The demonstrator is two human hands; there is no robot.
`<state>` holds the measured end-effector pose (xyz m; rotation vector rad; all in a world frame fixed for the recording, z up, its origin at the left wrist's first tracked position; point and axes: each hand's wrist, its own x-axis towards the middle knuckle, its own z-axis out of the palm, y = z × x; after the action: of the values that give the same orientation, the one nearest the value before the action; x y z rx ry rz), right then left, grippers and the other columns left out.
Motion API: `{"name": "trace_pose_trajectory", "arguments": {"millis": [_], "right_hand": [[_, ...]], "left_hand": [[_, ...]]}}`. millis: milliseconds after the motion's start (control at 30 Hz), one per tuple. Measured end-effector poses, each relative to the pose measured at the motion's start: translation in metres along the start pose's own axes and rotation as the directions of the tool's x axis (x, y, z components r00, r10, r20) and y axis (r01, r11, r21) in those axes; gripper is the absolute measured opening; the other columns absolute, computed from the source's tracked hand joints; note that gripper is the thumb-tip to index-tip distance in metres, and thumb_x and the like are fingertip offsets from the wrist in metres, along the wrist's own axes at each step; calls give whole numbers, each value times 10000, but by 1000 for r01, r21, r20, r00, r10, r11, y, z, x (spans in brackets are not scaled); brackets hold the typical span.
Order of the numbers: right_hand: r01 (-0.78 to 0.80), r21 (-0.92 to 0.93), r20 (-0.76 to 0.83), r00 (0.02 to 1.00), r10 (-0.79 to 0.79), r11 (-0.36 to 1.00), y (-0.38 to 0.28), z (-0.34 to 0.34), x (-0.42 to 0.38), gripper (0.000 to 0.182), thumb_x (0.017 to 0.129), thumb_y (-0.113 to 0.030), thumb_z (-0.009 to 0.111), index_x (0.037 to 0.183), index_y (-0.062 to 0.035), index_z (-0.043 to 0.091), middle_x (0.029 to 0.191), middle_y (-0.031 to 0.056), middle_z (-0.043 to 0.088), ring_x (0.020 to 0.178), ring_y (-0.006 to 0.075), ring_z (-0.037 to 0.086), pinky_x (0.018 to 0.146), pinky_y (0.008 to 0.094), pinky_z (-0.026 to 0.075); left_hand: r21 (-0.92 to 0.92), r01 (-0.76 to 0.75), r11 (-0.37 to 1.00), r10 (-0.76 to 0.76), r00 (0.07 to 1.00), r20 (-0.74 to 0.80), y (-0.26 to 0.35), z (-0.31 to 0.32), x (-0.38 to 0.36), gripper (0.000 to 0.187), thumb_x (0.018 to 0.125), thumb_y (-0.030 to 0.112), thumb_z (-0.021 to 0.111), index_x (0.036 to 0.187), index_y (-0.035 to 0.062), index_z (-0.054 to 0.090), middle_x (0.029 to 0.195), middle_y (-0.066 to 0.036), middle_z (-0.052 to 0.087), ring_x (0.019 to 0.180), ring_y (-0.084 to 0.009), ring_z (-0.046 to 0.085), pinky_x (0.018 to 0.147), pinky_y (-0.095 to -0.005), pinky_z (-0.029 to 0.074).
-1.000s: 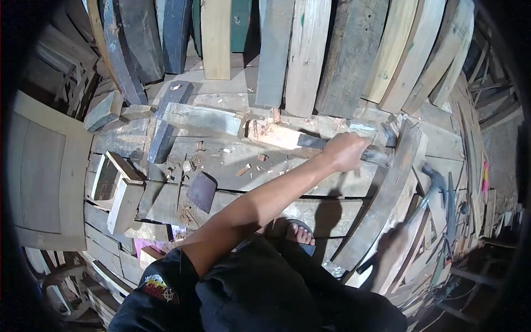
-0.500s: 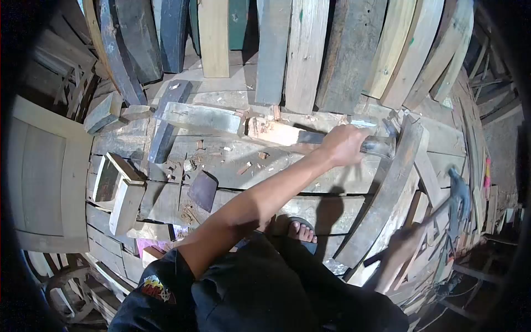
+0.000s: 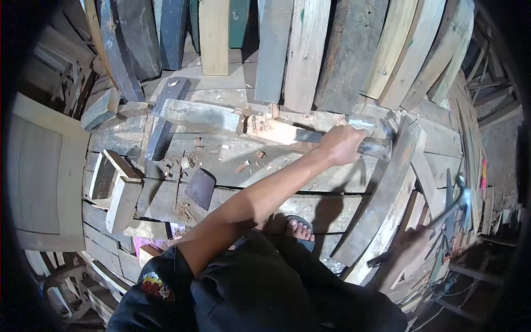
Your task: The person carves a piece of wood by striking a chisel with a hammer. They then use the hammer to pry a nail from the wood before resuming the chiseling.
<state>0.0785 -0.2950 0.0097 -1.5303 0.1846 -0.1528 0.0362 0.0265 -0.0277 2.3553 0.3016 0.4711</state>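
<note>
My left hand (image 3: 342, 145) is closed round a chisel (image 3: 311, 136), its blade pointing left at a pale, freshly cut recess (image 3: 271, 130) in a wooden beam (image 3: 204, 116). The chisel's back end (image 3: 376, 148) sticks out to the right of my fist. Low on the right, my right hand (image 3: 412, 248) grips the handle of a hammer (image 3: 463, 200). The hammer's metal head is raised away from the chisel, and this hand is a little blurred. Wood chips (image 3: 243, 166) lie below the recess.
Upright planks (image 3: 303, 55) line the back. A slanting board (image 3: 379, 193) lies between my hands. A dark flat piece (image 3: 201, 188) and a wooden frame (image 3: 123, 202) lie to the left. My sandalled foot (image 3: 300, 229) stands on the planks below.
The hammer has shifted slightly, its head a little lower and further right, and its handle is tilted differently. My left hand and the chisel stay at the recess.
</note>
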Motion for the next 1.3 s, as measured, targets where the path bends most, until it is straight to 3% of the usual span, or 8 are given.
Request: {"name": "trace_pose_trajectory", "arguments": {"millis": [133,200,500,633,767,1067,1167,1300], "right_hand": [[202,-360,543,839,28,911,53,10,-38,335,1121,-383,461,917,-132,549,685,-59,414,509,55,351,445,239,280],[-77,-421,511,803,306,904,6,11,-38,437,1094,-484,479,865,-117,540,665,-51,415,553,43,383,483,216,276],[-4,-215,73,997,20,977,-47,-13,-8,480,1070,-496,510,998,-31,608,751,7,508,629,89,460,534,236,390],[229,-466,391,920,-33,855,67,-39,13,416,1092,-433,506,1005,-39,609,726,-7,509,586,76,433,505,248,360],[-162,-367,418,851,318,916,7,2,-32,378,1095,-419,516,1006,-65,616,719,-42,463,584,53,414,504,231,319],[57,-26,-18,998,-57,998,-15,1,-8,450,1046,-540,541,949,-102,585,598,-53,373,459,44,354,405,234,282],[515,-321,443,823,-355,794,60,-11,-6,397,1080,-452,507,1007,-72,598,608,-35,442,465,98,445,415,256,342],[-140,-368,528,783,330,919,12,6,-32,363,1094,-437,506,971,-105,588,637,-58,453,495,46,416,429,235,299]], "left_hand": [[-10,-12,1000,12,1000,2,-5,4,-2,373,716,109,752,1080,35,712,878,-249,720,860,-435,716,786,-517,578],[13,-25,1000,26,1000,-6,-7,1,0,416,707,111,756,1111,30,698,855,-253,718,839,-435,717,771,-517,579],[-19,-33,999,32,999,-31,-1,-3,-6,366,693,105,728,1048,19,693,848,-262,711,857,-445,711,786,-522,575],[-5,5,1000,-5,1000,-1,-3,-1,-5,361,687,97,726,1038,19,690,856,-263,709,859,-450,706,789,-523,571],[-12,-44,999,43,999,-29,-5,-3,-3,328,683,96,729,997,16,682,829,-259,703,842,-453,704,772,-526,570],[18,-17,1000,17,1000,6,-4,-1,-5,341,707,109,728,1034,19,690,827,-250,714,830,-439,717,762,-510,584],[39,24,999,-27,997,69,-2,-4,-5,383,721,147,754,1087,45,702,871,-244,724,857,-432,720,774,-514,581],[72,8,997,-14,996,86,-6,2,-3,365,726,150,761,1069,41,703,885,-241,727,874,-430,720,790,-518,576]]}}
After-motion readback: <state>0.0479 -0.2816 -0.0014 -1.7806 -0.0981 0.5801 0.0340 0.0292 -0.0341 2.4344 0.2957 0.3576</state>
